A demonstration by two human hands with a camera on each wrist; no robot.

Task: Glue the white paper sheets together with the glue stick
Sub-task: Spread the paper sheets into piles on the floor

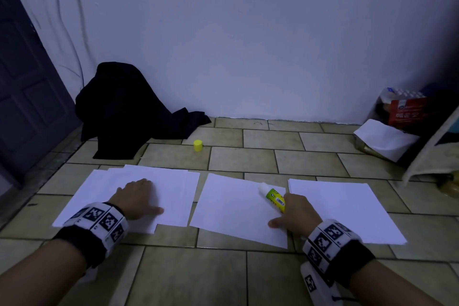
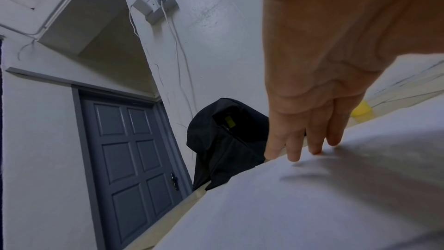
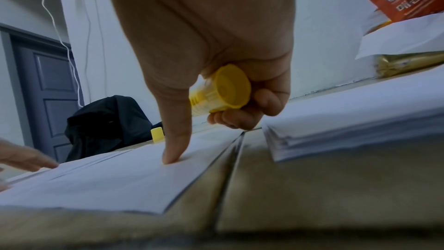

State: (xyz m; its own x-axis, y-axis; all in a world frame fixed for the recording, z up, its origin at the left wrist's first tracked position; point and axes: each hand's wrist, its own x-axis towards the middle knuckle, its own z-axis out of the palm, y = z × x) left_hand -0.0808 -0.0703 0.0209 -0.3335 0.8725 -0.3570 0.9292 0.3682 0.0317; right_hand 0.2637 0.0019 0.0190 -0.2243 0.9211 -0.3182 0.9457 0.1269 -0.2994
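Observation:
Three lots of white paper lie on the tiled floor. My left hand (image 1: 139,197) rests flat, fingers straight, on the left pile of overlapping sheets (image 1: 173,189); its fingertips (image 2: 294,156) touch the paper (image 2: 312,206). My right hand (image 1: 295,211) grips the uncapped yellow-green glue stick (image 1: 273,197), white tip pointing up and away, over the single middle sheet (image 1: 231,208). In the right wrist view the stick's yellow base (image 3: 225,86) sits in curled fingers while the thumb (image 3: 174,140) presses on the middle sheet (image 3: 120,178). A stack of sheets (image 1: 347,208) lies at the right.
The yellow glue cap (image 1: 198,145) stands on the tiles beyond the papers. A black cloth bundle (image 1: 129,109) leans on the wall at back left beside a grey door (image 1: 27,97). Food packets and a white bag (image 1: 390,136) sit at back right.

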